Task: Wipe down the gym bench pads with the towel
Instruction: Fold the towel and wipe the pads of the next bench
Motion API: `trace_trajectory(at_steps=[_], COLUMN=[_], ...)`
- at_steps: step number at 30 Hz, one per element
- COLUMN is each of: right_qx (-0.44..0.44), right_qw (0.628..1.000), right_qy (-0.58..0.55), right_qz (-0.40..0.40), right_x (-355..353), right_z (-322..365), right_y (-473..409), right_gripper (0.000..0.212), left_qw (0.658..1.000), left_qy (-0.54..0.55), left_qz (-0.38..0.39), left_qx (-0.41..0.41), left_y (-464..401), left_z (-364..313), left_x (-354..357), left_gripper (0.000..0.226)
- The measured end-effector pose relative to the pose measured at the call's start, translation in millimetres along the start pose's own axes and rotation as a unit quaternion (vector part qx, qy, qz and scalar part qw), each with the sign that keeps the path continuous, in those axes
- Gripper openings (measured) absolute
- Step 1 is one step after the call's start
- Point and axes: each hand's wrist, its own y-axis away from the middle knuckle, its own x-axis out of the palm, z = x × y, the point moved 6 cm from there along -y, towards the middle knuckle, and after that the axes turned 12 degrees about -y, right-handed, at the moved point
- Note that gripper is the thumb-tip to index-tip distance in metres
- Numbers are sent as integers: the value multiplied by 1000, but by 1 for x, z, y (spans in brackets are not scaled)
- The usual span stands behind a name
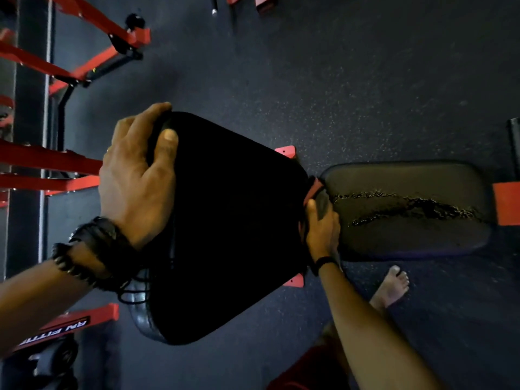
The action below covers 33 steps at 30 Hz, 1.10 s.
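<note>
Far left: red steel rack (pixel 42 161) with black uprights, and low down a red bar with a black label (pixel 56 330) reading "RN FITT" upside down (rest cut off). Next, left hand (pixel 138 178), dark beaded bracelets at the wrist, thumb and fingers curled over the rounded top edge of the back pad (pixel 230 229), smooth black vinyl, tapered, raised toward the camera and hiding much of the frame below. Red brackets (pixel 285 151) poking out at its lower corners. At the gap between pads, right hand (pixel 322 229) gripping a dark cloth, apparently the towel (pixel 320 202), pressed at the near end of the seat pad (pixel 408 209); cracked, peeling vinyl along its middle. Bare foot (pixel 392 285) on speckled rubber floor (pixel 365 80).
</note>
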Motion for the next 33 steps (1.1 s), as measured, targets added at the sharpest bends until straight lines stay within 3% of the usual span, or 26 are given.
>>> trace_trajectory(at_steps=[2,5,8,11,14,17,20,23,25,29,33], right_qx=[58,37,-60,-139,-39,91,46,4,44,236,145], right_qw=[998,998,996,990,999,995,995,996,994,965,978], right_qy=[-15,-50,-57,18,13,-33,-75,-79,-72,-81,-141], right_qz=[-8,-2,19,17,-4,-4,-39,-46,-70,-86,-47], right_x=[-8,-15,-1,16,5,-16,-17,-3,-5,-18,-11], right_z=[-23,-14,35,68,22,-29,-22,-3,-15,-54,-24], right_y=[0,58,112,81,11,18,92,143,111,30,95], right_gripper=[63,52,55,68,62,62,59,69,67,60,61], left_qw=[1000,1000,1000,1000,1000,1000,1000,1000,1000,1000,1000], left_qy=[-2,-5,-7,3,6,-11,-13,-25,-26,-15,-4], left_qz=[-1,1,-1,9,7,6,2,2,7,5,13], left_qx=[4,9,12,3,-4,-7,-9,-5,-7,-2,3], left_y=[1,-1,1,1,1,3,1,1,2,2,0], left_z=[-1,-1,-3,-2,-5,-7,-8,-7,-8,-7,-5], left_x=[1,0,-1,1,-1,-2,-3,-3,-3,-3,-2], left_gripper=[43,42,41,39,41,42,43,42,40,39,40])
